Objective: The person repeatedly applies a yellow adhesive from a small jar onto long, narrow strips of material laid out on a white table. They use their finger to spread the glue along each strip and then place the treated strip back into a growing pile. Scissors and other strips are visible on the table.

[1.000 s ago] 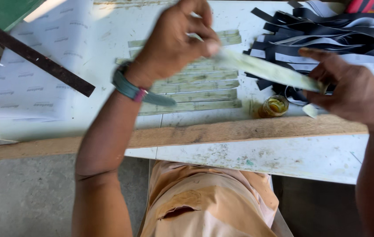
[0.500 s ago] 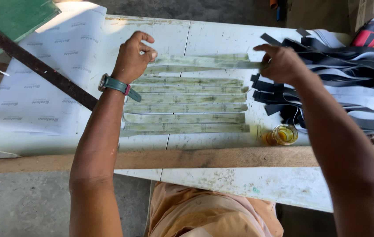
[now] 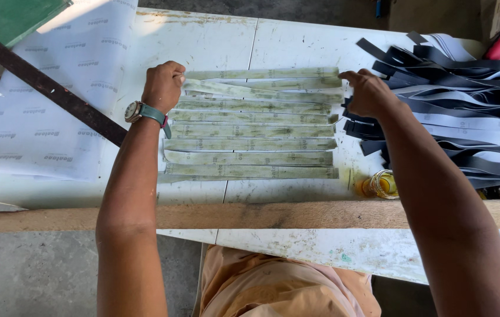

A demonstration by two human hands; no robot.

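Lowered since half a second ago: both hands, now pressing the ends of a long, pale green, thin flat strip (image 3: 262, 89) down near the far edge of the white tabletop (image 3: 297, 44). Fingers of the left hand (image 3: 164, 86) curled tight, pinching the strip's left end; fingers of the right hand (image 3: 369, 91) bent and closed on its right end. Lying slightly askew, second from the far end of a row of matching pale green strips (image 3: 250, 144) laid side by side on that tabletop.

Probably light, limp and floppy, sagging if lifted by one end only; possibly tacky or damp on its face, judging by the mottled sheen. Best held at both ends, as now, kept taut and level.

Outward from the hands: teal-strapped wristwatch (image 3: 141, 112) on the left wrist; heap of black and grey strips (image 3: 467, 105) at the tabletop's right; small glass jar of amber liquid (image 3: 382, 185) near its front; printed white paper sheet (image 3: 56, 88) and dark flat bar (image 3: 44, 85) at its left; rough wooden plank (image 3: 273, 215) across its near edge.
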